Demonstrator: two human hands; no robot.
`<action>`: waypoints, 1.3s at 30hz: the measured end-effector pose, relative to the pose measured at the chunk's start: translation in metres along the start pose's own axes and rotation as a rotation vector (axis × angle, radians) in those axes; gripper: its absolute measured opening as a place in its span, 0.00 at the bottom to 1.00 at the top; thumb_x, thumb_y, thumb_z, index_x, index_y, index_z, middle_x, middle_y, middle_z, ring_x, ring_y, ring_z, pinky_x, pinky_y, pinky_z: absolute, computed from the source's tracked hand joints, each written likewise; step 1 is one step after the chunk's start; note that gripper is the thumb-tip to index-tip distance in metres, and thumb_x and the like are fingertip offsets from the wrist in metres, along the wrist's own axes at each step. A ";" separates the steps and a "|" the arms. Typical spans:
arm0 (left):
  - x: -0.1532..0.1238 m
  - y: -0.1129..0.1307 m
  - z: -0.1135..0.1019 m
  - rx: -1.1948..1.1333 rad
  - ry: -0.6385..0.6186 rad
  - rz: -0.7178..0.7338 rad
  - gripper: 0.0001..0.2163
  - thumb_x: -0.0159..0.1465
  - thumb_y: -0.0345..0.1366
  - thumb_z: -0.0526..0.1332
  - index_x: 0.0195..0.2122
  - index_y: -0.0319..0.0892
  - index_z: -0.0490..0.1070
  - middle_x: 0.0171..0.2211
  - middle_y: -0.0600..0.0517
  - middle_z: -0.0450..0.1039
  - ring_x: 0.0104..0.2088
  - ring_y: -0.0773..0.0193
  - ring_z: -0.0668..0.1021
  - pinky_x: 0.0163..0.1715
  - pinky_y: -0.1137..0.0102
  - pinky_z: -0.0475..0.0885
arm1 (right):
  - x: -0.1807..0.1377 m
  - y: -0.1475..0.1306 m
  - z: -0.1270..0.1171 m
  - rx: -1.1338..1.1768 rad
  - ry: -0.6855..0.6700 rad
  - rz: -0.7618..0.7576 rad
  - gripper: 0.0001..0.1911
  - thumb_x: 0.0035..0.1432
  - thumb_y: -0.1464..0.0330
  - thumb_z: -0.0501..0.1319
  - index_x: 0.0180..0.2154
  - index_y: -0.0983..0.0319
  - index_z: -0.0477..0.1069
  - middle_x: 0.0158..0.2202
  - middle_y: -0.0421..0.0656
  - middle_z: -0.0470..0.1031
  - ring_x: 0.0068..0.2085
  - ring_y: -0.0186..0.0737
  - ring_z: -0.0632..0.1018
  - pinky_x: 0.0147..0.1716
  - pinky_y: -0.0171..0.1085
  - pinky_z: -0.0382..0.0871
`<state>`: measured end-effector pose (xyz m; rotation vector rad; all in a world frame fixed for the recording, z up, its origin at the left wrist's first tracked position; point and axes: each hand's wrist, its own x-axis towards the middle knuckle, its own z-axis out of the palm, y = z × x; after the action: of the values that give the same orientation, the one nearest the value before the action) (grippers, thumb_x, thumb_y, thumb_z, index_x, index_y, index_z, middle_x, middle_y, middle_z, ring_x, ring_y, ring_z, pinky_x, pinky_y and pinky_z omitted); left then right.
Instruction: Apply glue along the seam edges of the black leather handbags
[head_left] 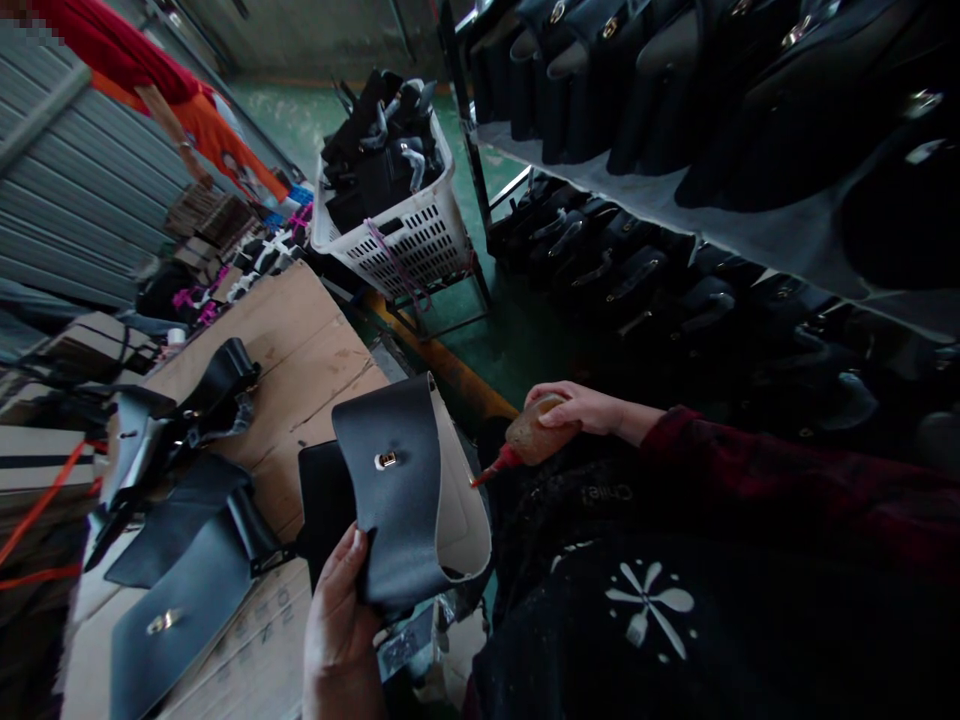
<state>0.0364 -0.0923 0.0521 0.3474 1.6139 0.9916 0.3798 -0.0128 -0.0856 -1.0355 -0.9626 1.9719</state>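
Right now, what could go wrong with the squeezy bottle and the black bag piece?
The bottle tilts downward in the right hand, its red nozzle near the edge of the black bag piece: a hard squeeze might smear the black side. The left hand grips just one side, so the piece could twist.

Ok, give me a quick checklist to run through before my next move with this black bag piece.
1. Left hand gripping the curved black leather-like bag piece: ok.
2. Right hand holding the brownish translucent squeeze bottle: ok.
3. Tapered red nozzle aimed at the bag piece's pale inner side: ok.
4. Nozzle tip touching the edge: cannot tell.
5. Brown flattened cardboard free of other pieces: not ok; black flaps lie there.
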 end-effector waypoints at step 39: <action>0.001 -0.005 0.001 0.058 -0.028 0.050 0.21 0.42 0.41 0.76 0.36 0.39 0.78 0.29 0.52 0.79 0.26 0.60 0.79 0.24 0.72 0.74 | -0.014 0.002 -0.001 -0.067 0.015 0.017 0.21 0.35 0.62 0.71 0.34 0.63 0.73 0.28 0.38 0.74 0.29 0.36 0.72 0.28 0.33 0.64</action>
<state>0.0391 -0.0946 0.0476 0.4413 1.6182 0.9747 0.3863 -0.0248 -0.0830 -1.0980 -1.0208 1.9545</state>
